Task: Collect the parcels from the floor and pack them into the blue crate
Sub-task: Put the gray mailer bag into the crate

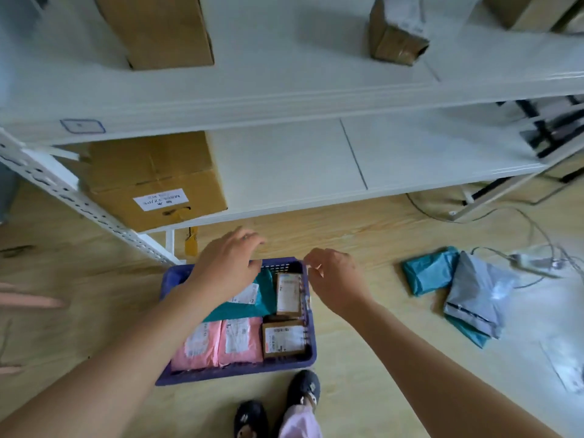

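The blue crate (234,373) sits on the wooden floor in front of my feet. Inside it lie two pink parcels (218,343), a teal parcel (249,306) and two brown parcels (284,339). My left hand (229,263) hovers over the crate's far left part with relaxed fingers, holding nothing. My right hand (335,279) hangs above the crate's far right rim, fingers loosely curled and empty. On the floor to the right lie a teal parcel (429,270) and a grey parcel (480,295) over another teal one (471,333).
A white shelf unit (284,99) stands just behind the crate, with cardboard boxes (151,181) on its shelves. Cables and a power strip (534,263) lie on the floor at right. A white parcel (565,365) lies near the right edge. My shoes (303,390) are below the crate.
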Available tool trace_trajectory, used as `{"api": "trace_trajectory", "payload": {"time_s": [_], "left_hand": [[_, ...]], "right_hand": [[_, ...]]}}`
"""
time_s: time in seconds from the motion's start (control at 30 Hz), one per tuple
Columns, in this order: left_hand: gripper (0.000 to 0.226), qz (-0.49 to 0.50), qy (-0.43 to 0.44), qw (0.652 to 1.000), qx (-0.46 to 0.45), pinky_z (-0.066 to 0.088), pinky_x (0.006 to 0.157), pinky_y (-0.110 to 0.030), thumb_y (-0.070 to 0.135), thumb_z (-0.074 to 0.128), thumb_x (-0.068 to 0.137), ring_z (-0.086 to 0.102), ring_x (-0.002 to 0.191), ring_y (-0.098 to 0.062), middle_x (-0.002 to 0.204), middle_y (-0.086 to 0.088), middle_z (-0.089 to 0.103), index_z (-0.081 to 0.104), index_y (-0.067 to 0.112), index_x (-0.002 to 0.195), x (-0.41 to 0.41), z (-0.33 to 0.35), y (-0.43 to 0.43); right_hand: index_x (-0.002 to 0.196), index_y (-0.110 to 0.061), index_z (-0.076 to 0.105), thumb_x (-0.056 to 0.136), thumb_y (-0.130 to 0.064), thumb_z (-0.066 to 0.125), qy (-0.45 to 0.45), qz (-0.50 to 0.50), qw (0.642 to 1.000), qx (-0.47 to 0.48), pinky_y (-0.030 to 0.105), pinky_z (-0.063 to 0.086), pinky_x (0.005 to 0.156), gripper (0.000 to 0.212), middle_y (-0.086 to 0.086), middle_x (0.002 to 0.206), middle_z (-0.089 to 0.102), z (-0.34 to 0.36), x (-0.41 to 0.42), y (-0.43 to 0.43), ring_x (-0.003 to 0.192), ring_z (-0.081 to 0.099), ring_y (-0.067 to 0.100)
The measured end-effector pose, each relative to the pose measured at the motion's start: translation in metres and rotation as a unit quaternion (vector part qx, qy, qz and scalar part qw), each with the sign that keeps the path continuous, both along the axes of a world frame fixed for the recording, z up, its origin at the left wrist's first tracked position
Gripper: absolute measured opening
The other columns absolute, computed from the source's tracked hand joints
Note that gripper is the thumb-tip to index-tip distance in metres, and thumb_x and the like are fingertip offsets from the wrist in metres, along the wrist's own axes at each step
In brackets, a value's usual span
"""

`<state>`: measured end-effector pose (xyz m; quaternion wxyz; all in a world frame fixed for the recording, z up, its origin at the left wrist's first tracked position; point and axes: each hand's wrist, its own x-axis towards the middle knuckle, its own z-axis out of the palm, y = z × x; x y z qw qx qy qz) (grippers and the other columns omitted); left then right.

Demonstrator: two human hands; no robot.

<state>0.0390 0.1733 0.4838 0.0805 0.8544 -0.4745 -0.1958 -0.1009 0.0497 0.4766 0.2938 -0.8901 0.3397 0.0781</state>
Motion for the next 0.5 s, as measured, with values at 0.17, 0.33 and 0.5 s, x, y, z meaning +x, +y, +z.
{"api": "trace_trajectory", "payload": {"time_s": [0.17,0.33,0.5], "left_hand": [[0.042,-0.094,-0.016,0.995,-0.019,0.04,0.097,-0.025,0.028,0.047,0.095,0.043,0.125,-0.008,0.141,0.013,0.038,0.042,0.028,0.137,-0.059,0.067,-0.025],[0.044,-0.157,-0.009,0.987,-0.03,0.037,0.1,-0.025,0.027,0.044,0.095,0.042,0.126,-0.01,0.143,0.011,0.036,0.04,0.027,0.139,-0.129,0.11,-0.069],[0.045,-0.2,0.009,0.979,-0.039,0.036,0.102,-0.026,0.027,0.043,0.095,0.04,0.128,-0.011,0.144,0.011,0.034,0.038,0.029,0.139,-0.224,0.128,-0.134]], "right_hand": [[0.113,-0.024,0.064,0.09,-0.016,0.047,-0.024,-0.074,0.997,-0.016,0.021,0.045,0.076,0.03,-0.004,0.113,0.066,0.067,-0.075,-0.012,0.098,0.061,0.014],[0.111,-0.024,0.065,0.09,-0.017,0.048,-0.038,-0.145,0.987,-0.049,0.018,0.041,0.073,0.028,-0.005,0.108,0.068,0.113,-0.165,-0.036,0.096,0.061,0.012],[0.112,-0.023,0.066,0.091,-0.017,0.047,-0.044,-0.21,0.975,-0.056,0.021,0.044,0.079,0.029,-0.004,0.107,0.07,0.131,-0.264,-0.077,0.099,0.063,0.013]]}}
